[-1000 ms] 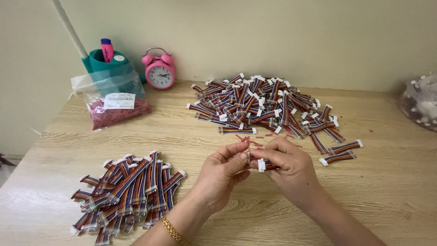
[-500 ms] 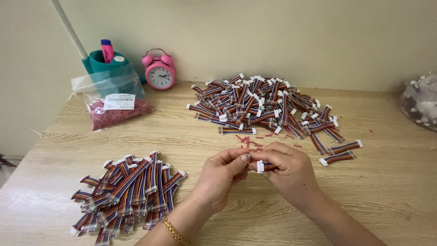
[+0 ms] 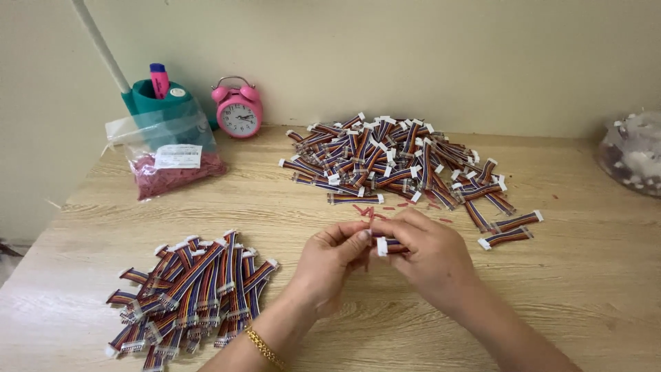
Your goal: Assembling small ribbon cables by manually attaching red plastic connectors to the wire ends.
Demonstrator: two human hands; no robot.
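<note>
Centre of table: left hand (image 3: 330, 265) and right hand (image 3: 430, 255) pinch one multicoloured ribbon-cable connector (image 3: 387, 246); small near-left pile (image 3: 189, 296) done, large far pile (image 3: 396, 158) left.

A large heap of short multicoloured ribbon cables (image 3: 399, 158) is spread near the back edge of the pale wooden desk (image 3: 592, 275), right of centre. A smaller pile of the same cables (image 3: 189, 289) is set at the front left. A clear plastic bag of pink bits (image 3: 169, 162) is placed by the back left corner, before a teal pen holder (image 3: 155, 96), with a pink alarm clock (image 3: 237, 110) just right of it.
</note>
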